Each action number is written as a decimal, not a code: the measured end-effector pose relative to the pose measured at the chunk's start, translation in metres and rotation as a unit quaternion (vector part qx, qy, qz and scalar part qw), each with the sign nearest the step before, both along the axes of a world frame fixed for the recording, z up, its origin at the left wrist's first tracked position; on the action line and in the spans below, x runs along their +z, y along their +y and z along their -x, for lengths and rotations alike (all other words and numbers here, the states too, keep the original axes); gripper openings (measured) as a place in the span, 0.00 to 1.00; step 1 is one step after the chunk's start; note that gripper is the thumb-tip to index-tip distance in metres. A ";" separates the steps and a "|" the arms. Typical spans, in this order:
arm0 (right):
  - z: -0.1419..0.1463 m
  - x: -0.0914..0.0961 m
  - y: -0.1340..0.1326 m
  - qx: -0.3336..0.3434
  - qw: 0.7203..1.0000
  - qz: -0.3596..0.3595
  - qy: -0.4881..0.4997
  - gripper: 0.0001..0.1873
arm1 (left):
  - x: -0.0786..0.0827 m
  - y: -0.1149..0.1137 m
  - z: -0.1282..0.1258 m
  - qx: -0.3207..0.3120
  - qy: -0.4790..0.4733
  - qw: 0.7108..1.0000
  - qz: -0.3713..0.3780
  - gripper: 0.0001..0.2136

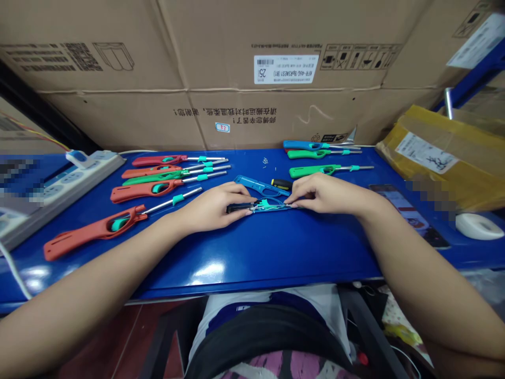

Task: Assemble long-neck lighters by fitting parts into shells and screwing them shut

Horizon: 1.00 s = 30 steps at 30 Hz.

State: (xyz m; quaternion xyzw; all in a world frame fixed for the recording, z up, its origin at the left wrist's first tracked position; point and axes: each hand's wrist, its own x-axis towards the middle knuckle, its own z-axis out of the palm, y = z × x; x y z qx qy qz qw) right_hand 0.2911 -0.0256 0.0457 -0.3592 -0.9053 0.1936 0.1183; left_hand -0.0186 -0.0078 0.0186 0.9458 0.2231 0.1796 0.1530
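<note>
At the middle of the blue table lies an opened blue utility lighter (272, 205), its green trigger parts and thin wires exposed. My left hand (224, 205) grips its dark handle end between thumb and fingers. At the other end, my right hand (321, 193) pinches the lighter where its metal rod begins; the fingertips hide that spot. Just behind both hands rests a separate blue shell half (254, 185). A black and yellow screwdriver handle (281, 183) shows beside my right fingers, its other end hidden.
Several long-necked lighters, such as a red-orange one (98, 229), lie on the left. More, including a green one (315, 171), lie at the back right. A power strip (59, 189) borders the left; a phone (410, 216), white mouse (479, 226) and yellow-taped box (445, 158) occupy the right.
</note>
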 end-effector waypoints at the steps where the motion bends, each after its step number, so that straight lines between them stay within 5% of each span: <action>1: 0.000 -0.001 0.000 0.002 1.000 0.002 0.007 0.10 | 0.000 0.000 0.000 0.000 0.000 1.000 0.000 0.14; 30: 0.004 0.000 -0.003 -0.014 0.999 0.040 -0.020 0.10 | -0.004 0.001 -0.002 -0.013 -0.008 1.000 -0.003 0.15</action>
